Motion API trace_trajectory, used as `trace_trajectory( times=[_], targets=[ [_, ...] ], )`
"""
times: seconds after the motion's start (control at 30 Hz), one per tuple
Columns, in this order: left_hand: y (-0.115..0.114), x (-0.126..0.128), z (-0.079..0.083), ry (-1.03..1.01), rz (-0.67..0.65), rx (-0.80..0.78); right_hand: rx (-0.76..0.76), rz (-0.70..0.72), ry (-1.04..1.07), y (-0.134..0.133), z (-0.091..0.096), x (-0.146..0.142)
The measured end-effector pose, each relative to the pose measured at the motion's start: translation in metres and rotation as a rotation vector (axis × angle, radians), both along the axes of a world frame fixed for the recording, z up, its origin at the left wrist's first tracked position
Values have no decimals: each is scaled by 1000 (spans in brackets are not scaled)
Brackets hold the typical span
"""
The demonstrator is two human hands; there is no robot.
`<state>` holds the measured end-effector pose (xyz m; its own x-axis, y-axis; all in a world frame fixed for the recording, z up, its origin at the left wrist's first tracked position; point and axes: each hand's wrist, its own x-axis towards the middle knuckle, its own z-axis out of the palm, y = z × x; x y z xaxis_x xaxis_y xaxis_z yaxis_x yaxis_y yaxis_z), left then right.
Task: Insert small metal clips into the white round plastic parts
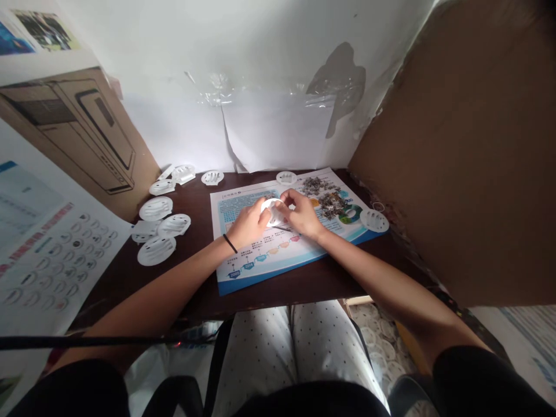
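A round white plastic disc with raised slots is held above the printed sheet. My left hand grips its left edge between thumb and fingers. From the right, my right hand has thumb and fingertips pressed together on the disc's face; whether a small part is pinched there is hidden. Just right of that hand, small metal pieces lie in a loose pile on the sheet. One similar white disc lies at the sheet's far edge, and another rests at its right edge.
Several white discs lie at the table's left side, some overlapping. A cardboard box stands at left, and a large cardboard panel walls the right. Many more discs fill a container below the table's front edge.
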<state>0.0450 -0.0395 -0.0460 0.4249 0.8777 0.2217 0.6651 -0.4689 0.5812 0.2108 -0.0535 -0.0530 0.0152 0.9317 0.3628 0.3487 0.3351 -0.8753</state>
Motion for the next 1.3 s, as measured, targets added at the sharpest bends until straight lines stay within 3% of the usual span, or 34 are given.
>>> trace_trajectory(
  times=[0.17,0.27,0.37,0.43,0.53,0.67,0.8,1.0,1.17,1.3],
  targets=[
    [4,-3,3,-72,-40,-52,25,-59,-53,1,4,0],
    [12,-5,5,-360,-68,-224,21,-78,-159,0,10,5],
    [25,-11,9,-786,-38,-551,22,-71,-483,-6,15,10],
    [33,-15,13,-963,-20,-742,-30,-30,-762,-11,18,9],
    [39,-18,18,-1120,16,-946,-98,39,-1068,-19,17,2],
    [39,-18,22,-1236,-32,-1073,-25,95,-1219,-25,12,-7],
    [40,-19,20,-1272,-44,-1102,82,118,-1239,-31,6,-12],
    [45,-24,14,-1289,12,-1122,27,119,-1253,-32,6,-19],
    [47,-25,13,-1274,-19,-1207,-65,-19,-998,-18,2,-9],
    [48,-24,9,-1236,-100,-1257,16,-143,-700,-5,-15,2]
  ],
)
